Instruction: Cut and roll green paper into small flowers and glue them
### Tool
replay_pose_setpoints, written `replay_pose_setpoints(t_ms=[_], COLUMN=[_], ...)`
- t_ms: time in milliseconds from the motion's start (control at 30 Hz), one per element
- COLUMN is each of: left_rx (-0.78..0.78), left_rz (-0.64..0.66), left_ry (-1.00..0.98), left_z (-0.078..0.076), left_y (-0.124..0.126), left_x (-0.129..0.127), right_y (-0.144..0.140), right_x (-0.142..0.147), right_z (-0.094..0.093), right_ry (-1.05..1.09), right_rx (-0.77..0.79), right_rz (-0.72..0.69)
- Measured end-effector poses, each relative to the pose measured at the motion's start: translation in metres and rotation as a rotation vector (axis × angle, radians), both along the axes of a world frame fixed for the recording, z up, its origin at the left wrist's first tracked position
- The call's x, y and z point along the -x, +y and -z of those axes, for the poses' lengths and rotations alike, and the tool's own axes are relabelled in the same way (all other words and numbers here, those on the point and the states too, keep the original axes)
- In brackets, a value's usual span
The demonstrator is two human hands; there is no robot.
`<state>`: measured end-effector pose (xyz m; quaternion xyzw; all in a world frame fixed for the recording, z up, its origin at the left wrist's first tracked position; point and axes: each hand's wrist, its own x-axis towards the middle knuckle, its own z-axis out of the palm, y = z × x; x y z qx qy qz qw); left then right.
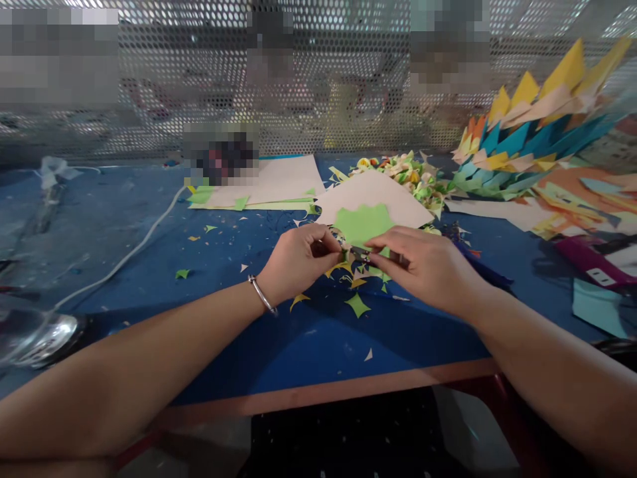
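behind a perforated metal screen, at the centre of a scrap-strewn blue table, the left hand and right hand together pinch a jagged green paper piece, fingers closed.

left hand, right hand, pinching green paper

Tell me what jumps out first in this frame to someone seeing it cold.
Dead centre, the left hand and right hand meet over a green paper cutout with a scalloped edge, pinching a small dark piece between them; what it is can't be told. Far right, a tall stack of folded paper points in yellow, teal and peach dominates. Green and yellow paper scraps litter the blue table below the hands.
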<state>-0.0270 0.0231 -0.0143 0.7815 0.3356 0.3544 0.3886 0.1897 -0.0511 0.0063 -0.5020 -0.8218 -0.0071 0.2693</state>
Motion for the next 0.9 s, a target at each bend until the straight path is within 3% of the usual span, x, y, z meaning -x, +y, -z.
replay_pose_setpoints(t_ms=[133,233,300,400,500,800,900], left_rx=[0.132,0.17,0.173,0.154,0.11,-0.008,-0.005], left_rz=[0.015,0.046,0.061,0.066,0.065,0.057,0.06], left_ry=[-0.122,-0.189,-0.219,-0.227,-0.19,-0.086,-0.044], left_z=[-0.001,-0.001,-0.001,0.001,0.002,-0.002,-0.001], left_y=[0.006,0.006,0.006,0.006,0.007,-0.002,0.0], left_x=[0.001,0.0,-0.001,-0.003,-0.003,-0.003,-0.003], right_y=[-0.021,-0.039,-0.049,-0.055,-0.056,-0.045,-0.045], right_x=[-0.033,-0.066,-0.087,-0.108,-0.116,-0.119,-0.122], right_z=[-0.006,0.003,0.015,0.03,0.038,0.034,0.027], right_ry=[-0.028,-0.066,-0.131,-0.266,-0.262,-0.228,-0.151], right_rx=[0.0,0.011,-0.005,-0.028,-0.004,0.073,0.152], right_rz=[0.23,0.482,0.577,0.594,0.636,0.606,0.688])
